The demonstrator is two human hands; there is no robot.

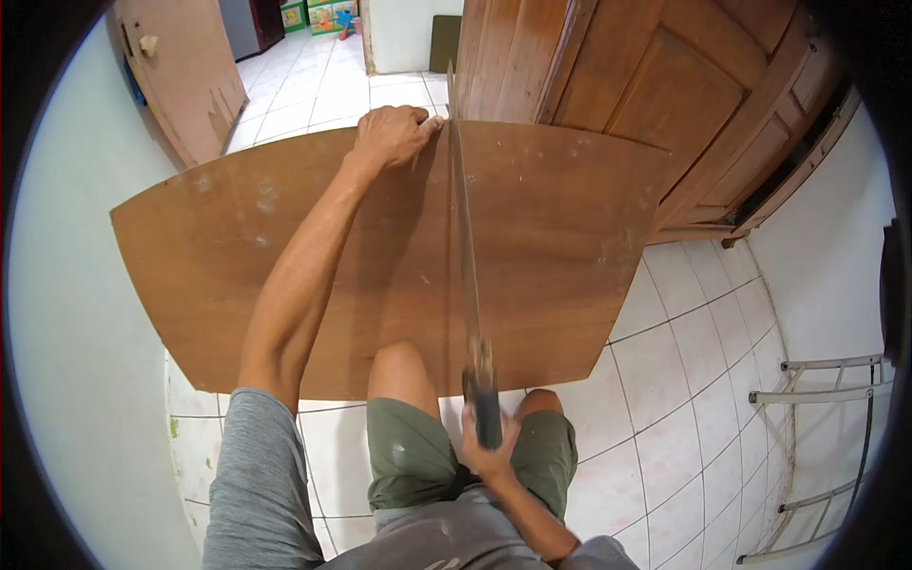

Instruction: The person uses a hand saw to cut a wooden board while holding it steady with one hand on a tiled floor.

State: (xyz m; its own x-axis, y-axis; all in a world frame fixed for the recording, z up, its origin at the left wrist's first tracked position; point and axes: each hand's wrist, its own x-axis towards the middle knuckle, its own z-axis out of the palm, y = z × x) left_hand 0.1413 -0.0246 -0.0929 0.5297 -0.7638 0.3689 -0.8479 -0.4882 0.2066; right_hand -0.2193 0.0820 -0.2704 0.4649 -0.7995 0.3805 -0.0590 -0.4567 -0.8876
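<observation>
A large brown plywood board (551,218) lies in front of me, its near edge by my knees. My left hand (394,136) is closed on the board's far edge, with the fingers curled and the thumb close to the blade. In my right hand (489,454), held low between my thighs, is the dark handle of a handsaw (465,228). Its long blade points away from me across the board, and the tip reaches past the far edge. A thin dark line runs along the board beside the blade. What supports the board underneath is hidden.
Brown panelled wooden doors (665,95) stand at the far right, close to the board's corner. A worn pinkish door (180,76) is at the far left. White tiles cover the floor (693,380). A metal ladder (826,394) leans near the right wall.
</observation>
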